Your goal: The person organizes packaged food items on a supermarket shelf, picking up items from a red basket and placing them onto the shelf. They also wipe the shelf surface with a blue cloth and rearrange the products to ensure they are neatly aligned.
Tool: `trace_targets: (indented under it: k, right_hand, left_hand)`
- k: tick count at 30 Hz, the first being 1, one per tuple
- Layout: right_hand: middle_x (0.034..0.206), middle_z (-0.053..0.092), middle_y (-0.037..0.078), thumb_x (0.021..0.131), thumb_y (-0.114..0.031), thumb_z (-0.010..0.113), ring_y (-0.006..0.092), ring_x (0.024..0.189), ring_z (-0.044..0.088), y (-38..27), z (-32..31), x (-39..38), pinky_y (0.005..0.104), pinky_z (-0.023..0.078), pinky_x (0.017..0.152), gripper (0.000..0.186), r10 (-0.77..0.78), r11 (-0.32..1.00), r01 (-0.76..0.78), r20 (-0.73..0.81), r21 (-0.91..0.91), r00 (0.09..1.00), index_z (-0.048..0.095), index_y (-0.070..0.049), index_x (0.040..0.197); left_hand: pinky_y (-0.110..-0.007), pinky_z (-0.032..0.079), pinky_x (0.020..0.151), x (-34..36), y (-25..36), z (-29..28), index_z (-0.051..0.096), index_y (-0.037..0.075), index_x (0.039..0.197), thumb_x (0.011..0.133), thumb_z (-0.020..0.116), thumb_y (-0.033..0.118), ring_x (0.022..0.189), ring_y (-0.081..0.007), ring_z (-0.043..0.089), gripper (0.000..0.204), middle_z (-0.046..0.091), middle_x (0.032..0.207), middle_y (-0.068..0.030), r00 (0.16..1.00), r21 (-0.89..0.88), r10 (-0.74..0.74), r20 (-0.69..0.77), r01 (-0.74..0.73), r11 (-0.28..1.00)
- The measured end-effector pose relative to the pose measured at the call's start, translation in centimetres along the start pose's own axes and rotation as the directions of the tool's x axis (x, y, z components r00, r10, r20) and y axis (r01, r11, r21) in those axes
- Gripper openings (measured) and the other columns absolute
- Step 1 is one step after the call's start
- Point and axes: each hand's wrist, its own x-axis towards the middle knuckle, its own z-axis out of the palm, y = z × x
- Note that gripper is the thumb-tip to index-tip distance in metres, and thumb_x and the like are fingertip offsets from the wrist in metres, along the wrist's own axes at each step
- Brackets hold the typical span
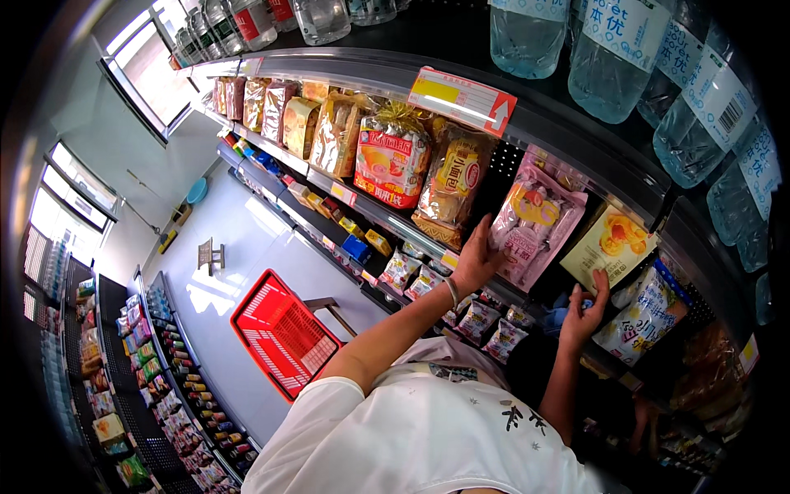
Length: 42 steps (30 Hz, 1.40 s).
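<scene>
My left hand [477, 260] is at the lower left edge of a pink snack bag [535, 222] standing on the shelf. Its fingers are stretched out along the bag, and a bracelet circles the wrist. To the right, my right hand [586, 311] has its fingers apart, the tips at the lower edge of a pale yellow package [611, 247] with a pastry picture. A crumpled blue thing [556, 319] lies beside its thumb; whether the hand touches it I cannot make out. Left of the pink bag stands a clear bag of small breads [454, 177].
Water bottles [621, 53] line the shelf above, behind a price-tag rail [462, 97]. A red-and-white snack bag [391, 160] and other packaged breads run leftward. White-blue bags [638, 323] stand at right. A red basket [284, 333] is behind at left, near another stocked shelf [148, 370].
</scene>
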Motion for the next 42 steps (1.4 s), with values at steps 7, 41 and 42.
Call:
trace_targets:
  k: [7,41,42]
  right_hand:
    - [0.138,0.047,0.016,0.095,0.003,0.053,0.0181,0.096,0.056,0.5,-1.8,-0.7,0.0288,0.050,0.080,0.056,-0.025,0.999,0.021,-0.150,-0.029,0.988,0.034,-0.002,0.147]
    - [0.118,0.063,0.013,0.087,-0.020,0.075,0.0206,0.093,0.063,7.2,-3.3,6.7,0.0342,0.054,0.077,0.055,0.493,0.854,-0.509,0.141,0.112,0.858,0.052,0.003,0.131]
    - [0.118,0.063,0.013,0.087,-0.019,0.075,0.0215,0.096,0.063,7.3,-3.4,7.0,0.0346,0.054,0.077,0.054,0.499,0.851,-0.517,0.168,0.088,0.850,0.053,0.003,0.131]
  left_hand:
    - [-0.043,0.028,0.117,-1.1,2.9,0.9,0.020,0.001,0.152,0.082,0.065,0.005,0.141,-0.0431,0.029,0.083,0.030,0.152,-0.0270,0.963,0.361,0.261,-0.068,-0.220,0.906]
    - [-0.043,0.040,0.106,7.9,-7.0,-34.4,0.041,-0.004,0.136,0.077,0.079,0.029,0.125,-0.0431,0.047,0.078,0.051,0.131,-0.0273,0.657,0.630,0.384,-0.648,0.181,0.755]
    - [-0.044,0.041,0.105,8.5,-8.8,-36.4,0.041,-0.005,0.136,0.076,0.080,0.030,0.122,-0.0429,0.049,0.080,0.053,0.129,-0.0271,0.666,0.636,0.369,-0.648,0.208,0.743]
